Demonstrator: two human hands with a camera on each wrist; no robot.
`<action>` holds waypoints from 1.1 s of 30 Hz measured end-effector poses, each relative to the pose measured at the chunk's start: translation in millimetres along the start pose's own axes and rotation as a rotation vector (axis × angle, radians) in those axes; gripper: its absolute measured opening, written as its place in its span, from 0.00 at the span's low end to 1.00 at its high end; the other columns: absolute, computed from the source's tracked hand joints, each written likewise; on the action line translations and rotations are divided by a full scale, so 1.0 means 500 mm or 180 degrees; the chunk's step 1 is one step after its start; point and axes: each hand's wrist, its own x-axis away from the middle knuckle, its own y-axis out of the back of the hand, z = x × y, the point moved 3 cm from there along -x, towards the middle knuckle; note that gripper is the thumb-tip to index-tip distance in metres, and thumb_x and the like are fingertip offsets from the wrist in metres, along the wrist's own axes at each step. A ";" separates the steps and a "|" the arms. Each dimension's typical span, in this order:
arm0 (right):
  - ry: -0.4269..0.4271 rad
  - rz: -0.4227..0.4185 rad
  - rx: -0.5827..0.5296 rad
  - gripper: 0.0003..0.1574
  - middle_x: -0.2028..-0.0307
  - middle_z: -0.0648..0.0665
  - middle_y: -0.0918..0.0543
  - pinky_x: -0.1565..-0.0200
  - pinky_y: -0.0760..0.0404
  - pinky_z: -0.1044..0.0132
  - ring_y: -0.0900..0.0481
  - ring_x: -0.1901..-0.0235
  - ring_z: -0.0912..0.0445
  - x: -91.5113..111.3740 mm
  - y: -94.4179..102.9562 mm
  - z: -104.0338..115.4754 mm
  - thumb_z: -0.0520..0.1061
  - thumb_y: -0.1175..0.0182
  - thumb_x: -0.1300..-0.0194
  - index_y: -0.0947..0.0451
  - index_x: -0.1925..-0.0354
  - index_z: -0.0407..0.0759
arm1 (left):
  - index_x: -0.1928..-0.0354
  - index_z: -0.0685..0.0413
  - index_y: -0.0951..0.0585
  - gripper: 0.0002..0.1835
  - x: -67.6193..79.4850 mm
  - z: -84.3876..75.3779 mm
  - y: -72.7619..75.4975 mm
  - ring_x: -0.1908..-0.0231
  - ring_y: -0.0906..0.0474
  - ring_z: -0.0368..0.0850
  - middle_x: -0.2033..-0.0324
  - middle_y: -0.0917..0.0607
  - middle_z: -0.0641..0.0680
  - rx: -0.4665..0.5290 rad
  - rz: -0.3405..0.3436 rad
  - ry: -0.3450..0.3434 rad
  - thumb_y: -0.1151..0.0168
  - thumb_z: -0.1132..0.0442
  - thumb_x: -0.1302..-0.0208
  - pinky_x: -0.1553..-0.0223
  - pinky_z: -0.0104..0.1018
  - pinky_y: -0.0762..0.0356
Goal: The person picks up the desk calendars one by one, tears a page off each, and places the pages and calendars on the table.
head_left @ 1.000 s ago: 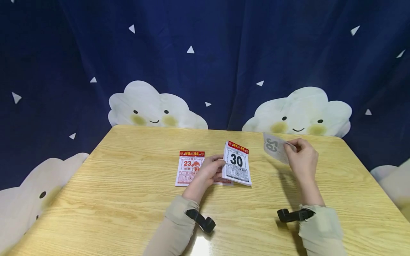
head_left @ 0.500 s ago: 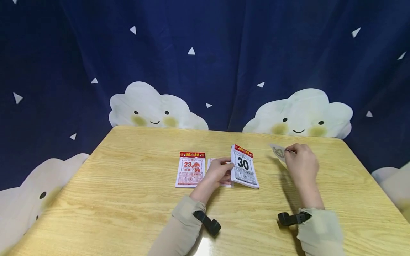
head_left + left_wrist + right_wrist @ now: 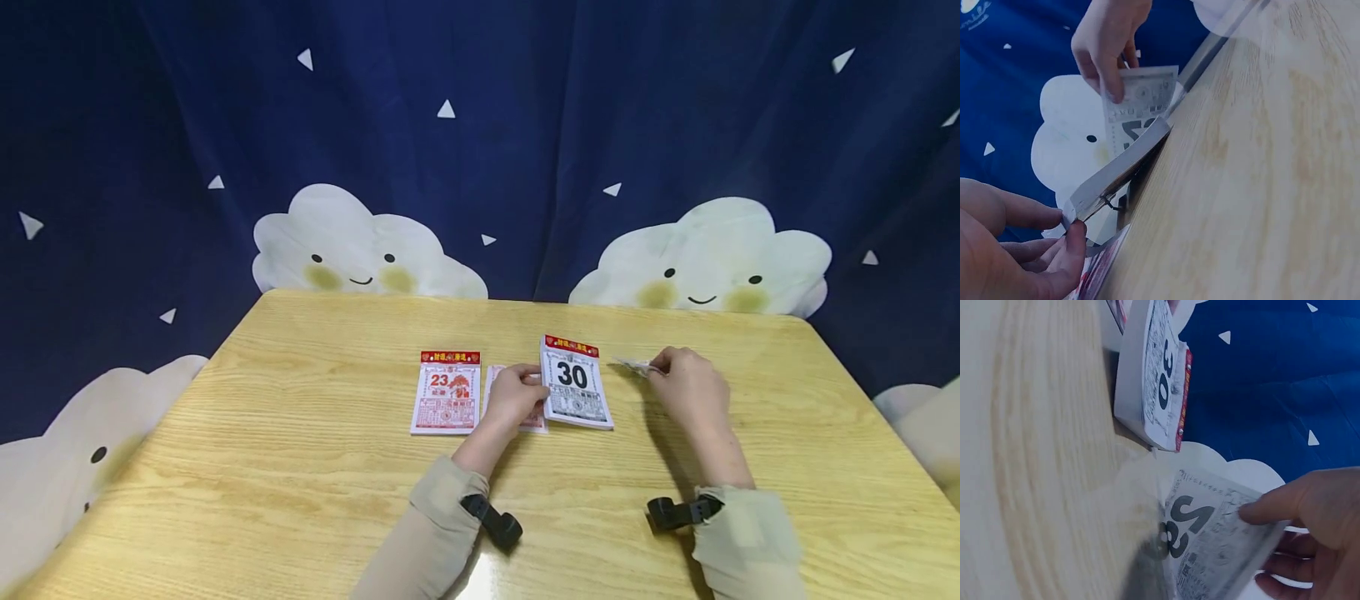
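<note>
My left hand (image 3: 510, 396) pinches the left edge of a tear-off calendar (image 3: 573, 383) with a red header and a large black 30. In the left wrist view the thumb and fingers grip the edge of this thick pad (image 3: 1119, 162), which slants up from the table on that side. Off to the right, my right hand (image 3: 693, 392) pinches a loose calendar page (image 3: 1210, 531) by one edge between thumb and fingers. The thin page bears large grey digits and hangs low over the table, nearly edge-on in the head view.
A second calendar pad (image 3: 446, 392) with a red 23 lies flat at left. Between the pads, red-printed paper (image 3: 535, 423) lies partly hidden under my left hand. The wooden table (image 3: 300, 500) ends at a dark blue curtain (image 3: 525, 150) with printed clouds.
My left hand has shifted right with the calendar, uncovering more of the red-printed paper. My right hand has lowered the loose page toward the table and tipped it flatter.
</note>
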 end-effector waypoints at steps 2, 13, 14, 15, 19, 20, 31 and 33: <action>0.0032 0.0172 0.0080 0.08 0.75 0.42 0.23 0.85 0.35 0.61 0.27 0.78 0.49 -0.001 -0.006 0.001 0.44 0.46 0.49 0.24 0.72 0.41 | 0.55 0.64 0.25 0.22 0.000 -0.001 0.000 0.79 0.28 0.39 0.73 0.24 0.55 -0.0107 -0.0004 -0.0045 0.44 0.76 0.59 0.75 0.32 0.23; 0.0128 0.0983 0.0087 0.14 0.71 0.40 0.25 0.76 0.31 0.58 0.28 0.74 0.50 0.004 -0.044 0.001 0.50 0.42 0.52 0.25 0.72 0.40 | 0.56 0.65 0.24 0.23 0.003 0.002 0.003 0.79 0.29 0.38 0.75 0.23 0.54 -0.0598 0.0000 -0.0140 0.43 0.77 0.61 0.79 0.26 0.27; 0.0138 0.1037 0.0032 0.14 0.71 0.41 0.25 0.74 0.31 0.58 0.29 0.74 0.50 0.006 -0.047 0.001 0.49 0.42 0.52 0.26 0.71 0.39 | 0.56 0.65 0.24 0.23 0.004 0.004 0.002 0.79 0.29 0.38 0.75 0.23 0.53 -0.0578 0.0012 -0.0135 0.43 0.77 0.62 0.80 0.26 0.27; 0.0145 0.1100 -0.0008 0.15 0.71 0.41 0.26 0.73 0.31 0.58 0.29 0.74 0.50 0.007 -0.050 0.000 0.49 0.42 0.52 0.26 0.71 0.39 | 0.56 0.65 0.24 0.23 0.005 0.005 0.001 0.80 0.29 0.38 0.75 0.23 0.53 -0.0551 0.0023 -0.0122 0.44 0.77 0.62 0.80 0.27 0.26; 0.0255 0.1321 -0.0070 0.19 0.70 0.41 0.26 0.69 0.31 0.57 0.31 0.71 0.50 0.012 -0.055 0.004 0.49 0.41 0.54 0.26 0.66 0.36 | 0.57 0.66 0.24 0.23 0.009 0.010 -0.001 0.83 0.28 0.39 0.76 0.24 0.53 -0.0435 0.0066 -0.0070 0.45 0.78 0.63 0.82 0.29 0.26; 0.0307 0.1386 -0.0051 0.21 0.69 0.39 0.27 0.68 0.31 0.56 0.31 0.70 0.49 0.013 -0.054 0.005 0.49 0.41 0.54 0.27 0.64 0.35 | 0.58 0.66 0.24 0.22 0.009 0.010 -0.002 0.83 0.28 0.39 0.76 0.24 0.53 -0.0420 0.0069 -0.0065 0.45 0.78 0.63 0.82 0.29 0.26; 0.0423 0.2170 0.0170 0.41 0.53 0.25 0.40 0.59 0.33 0.42 0.35 0.56 0.34 0.045 -0.028 0.018 0.56 0.41 0.53 0.37 0.44 0.40 | 0.57 0.63 0.23 0.21 0.010 0.005 -0.009 0.83 0.29 0.37 0.76 0.24 0.51 -0.0587 0.0092 -0.0130 0.43 0.76 0.61 0.82 0.28 0.27; 0.0441 0.2208 0.0175 0.40 0.53 0.25 0.41 0.59 0.33 0.42 0.35 0.57 0.34 0.047 -0.025 0.018 0.56 0.41 0.52 0.37 0.43 0.41 | 0.57 0.64 0.23 0.22 0.010 0.005 -0.011 0.83 0.30 0.36 0.76 0.24 0.51 -0.0599 0.0111 -0.0172 0.43 0.76 0.61 0.83 0.27 0.28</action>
